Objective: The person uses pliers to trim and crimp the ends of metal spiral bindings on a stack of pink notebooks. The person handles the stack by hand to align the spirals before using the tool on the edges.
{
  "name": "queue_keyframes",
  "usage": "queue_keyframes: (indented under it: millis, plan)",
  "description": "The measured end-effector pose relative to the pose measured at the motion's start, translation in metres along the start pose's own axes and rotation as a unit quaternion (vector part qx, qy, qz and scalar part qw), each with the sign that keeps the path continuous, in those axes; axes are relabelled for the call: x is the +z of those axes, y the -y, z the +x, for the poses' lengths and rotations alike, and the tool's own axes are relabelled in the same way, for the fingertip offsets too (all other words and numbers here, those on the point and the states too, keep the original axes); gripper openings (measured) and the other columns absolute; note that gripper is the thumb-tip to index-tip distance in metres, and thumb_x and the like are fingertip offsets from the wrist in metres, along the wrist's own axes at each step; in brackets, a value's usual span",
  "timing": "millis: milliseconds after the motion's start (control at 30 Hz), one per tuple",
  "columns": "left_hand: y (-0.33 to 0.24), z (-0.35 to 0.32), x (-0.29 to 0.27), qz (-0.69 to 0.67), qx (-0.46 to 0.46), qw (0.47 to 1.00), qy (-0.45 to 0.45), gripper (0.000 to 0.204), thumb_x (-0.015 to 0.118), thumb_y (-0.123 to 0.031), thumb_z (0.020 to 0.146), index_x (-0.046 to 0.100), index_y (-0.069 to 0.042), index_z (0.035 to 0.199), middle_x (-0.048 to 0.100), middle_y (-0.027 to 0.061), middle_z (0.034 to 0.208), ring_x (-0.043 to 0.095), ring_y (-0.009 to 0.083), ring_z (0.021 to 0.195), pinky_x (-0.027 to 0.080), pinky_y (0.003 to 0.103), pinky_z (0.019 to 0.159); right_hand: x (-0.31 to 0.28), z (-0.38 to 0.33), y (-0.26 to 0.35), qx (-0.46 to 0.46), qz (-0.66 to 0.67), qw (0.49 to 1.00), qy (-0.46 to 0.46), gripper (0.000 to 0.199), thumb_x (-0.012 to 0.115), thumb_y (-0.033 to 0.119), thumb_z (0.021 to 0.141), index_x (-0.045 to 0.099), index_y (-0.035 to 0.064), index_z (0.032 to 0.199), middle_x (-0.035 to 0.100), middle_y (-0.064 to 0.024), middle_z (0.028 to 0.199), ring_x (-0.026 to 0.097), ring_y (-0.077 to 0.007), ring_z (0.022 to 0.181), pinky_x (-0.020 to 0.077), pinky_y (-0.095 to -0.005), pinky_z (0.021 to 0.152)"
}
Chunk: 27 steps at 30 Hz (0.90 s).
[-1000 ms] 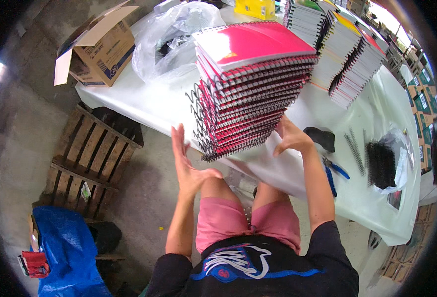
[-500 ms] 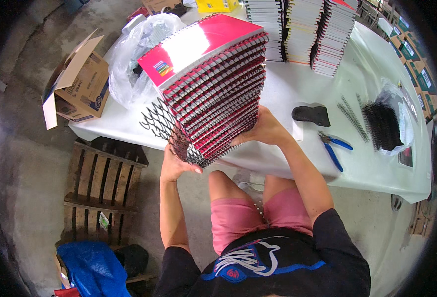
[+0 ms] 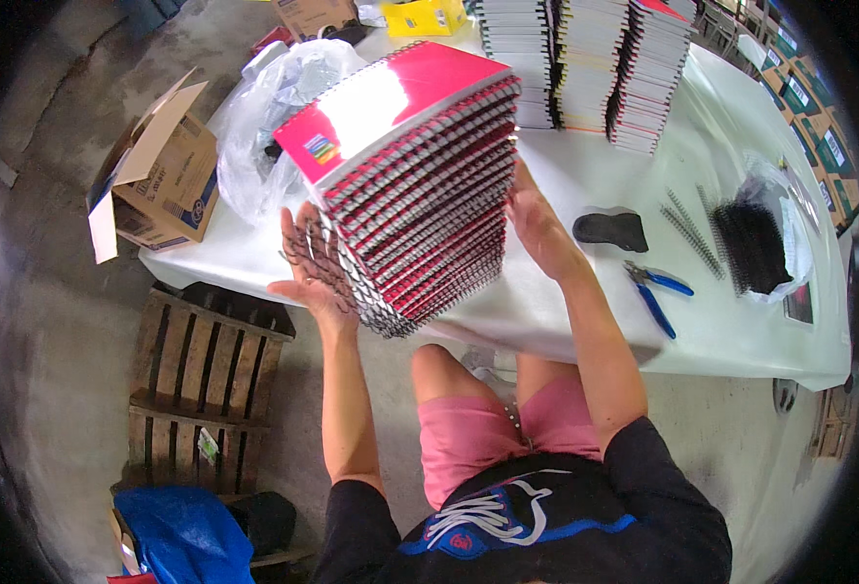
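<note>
A tall stack of spiral-bound notebooks (image 3: 434, 200) with red covers stands at the table's near edge, coils toward me. Long uncut black coil ends (image 3: 369, 307) stick out from the left side of the stack. My left hand (image 3: 321, 277) is beside those coil ends, its fingers spread and partly seen through the wires; nothing is held. On the right side, my right hand (image 3: 542, 229) is held against or very near the stack with fingers stretched out. Its fingertips are partly hidden by the notebooks.
Blue-handled pliers (image 3: 658, 287), a black pouch (image 3: 612, 230), loose coils (image 3: 692, 234) and a bundle of black coils (image 3: 752, 248) lie on the right of the white-covered table (image 3: 585, 326). More notebook stacks (image 3: 585, 68) stand behind. A plastic bag (image 3: 254, 161) and cardboard box (image 3: 169, 185) are at left.
Both hands have loosened from the lower sides of the stack. The left has opened and moved outward and up; the right has slid up along the right side. The stack has shifted slightly lower in view.
</note>
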<state>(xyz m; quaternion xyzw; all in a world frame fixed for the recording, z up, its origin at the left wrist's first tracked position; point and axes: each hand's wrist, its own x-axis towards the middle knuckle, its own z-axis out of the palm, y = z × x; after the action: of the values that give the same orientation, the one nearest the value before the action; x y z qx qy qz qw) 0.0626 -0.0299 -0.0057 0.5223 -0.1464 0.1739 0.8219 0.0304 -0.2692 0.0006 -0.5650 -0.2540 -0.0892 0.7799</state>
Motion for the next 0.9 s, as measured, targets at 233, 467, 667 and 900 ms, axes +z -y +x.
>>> queue_keyframes:
  millis: [233, 467, 667, 900]
  plan:
    - [0.028, 0.018, 0.009, -0.038, -0.055, 0.994, 0.085, 0.117, 0.023, -0.089, 0.063, 0.013, -0.005, 0.144, 0.022, 0.0173, 0.146, 0.025, 0.0289, 0.134, 0.019, 0.044, 0.111, 0.031, 0.013, 0.007, -0.036, -0.047, 0.996, -0.063, 0.102, 0.058, 0.069, 0.072, 0.022, 0.0036, 0.142, 0.044, -0.0107, 0.133, 0.039, -0.0191, 0.122, 0.0282, -0.0340, 0.104]
    - [0.037, 0.017, 0.012, -0.059, -0.050, 0.996, 0.054, 0.115, 0.022, -0.088, 0.065, 0.014, -0.006, 0.144, 0.022, 0.0169, 0.146, 0.026, 0.0291, 0.134, 0.020, 0.044, 0.110, 0.019, 0.013, 0.007, 0.048, -0.015, 0.997, -0.058, 0.095, 0.076, 0.047, 0.070, 0.028, 0.0051, 0.140, 0.049, -0.0117, 0.128, 0.045, -0.0194, 0.118, 0.0347, -0.0338, 0.100]
    - [0.038, 0.015, 0.006, -0.056, -0.056, 0.996, 0.037, 0.113, 0.022, -0.087, 0.066, 0.014, -0.006, 0.144, 0.023, 0.0166, 0.146, 0.027, 0.0293, 0.133, 0.021, 0.045, 0.110, 0.026, -0.009, -0.001, 0.051, -0.196, 0.976, -0.080, 0.114, 0.091, 0.027, 0.046, 0.028, 0.0028, 0.138, 0.057, -0.0135, 0.119, 0.053, -0.0208, 0.113, 0.0402, -0.0344, 0.097]
    - [0.037, 0.016, 0.004, -0.044, -0.059, 0.997, 0.031, 0.111, 0.021, -0.086, 0.068, 0.015, -0.007, 0.144, 0.024, 0.0162, 0.146, 0.028, 0.0295, 0.132, 0.022, 0.045, 0.109, 0.044, -0.016, 0.000, 0.067, -0.187, 0.969, -0.146, 0.092, 0.092, 0.018, 0.045, 0.044, 0.0013, 0.122, 0.062, -0.0067, 0.107, 0.058, -0.0138, 0.097, 0.0476, -0.0305, 0.086]
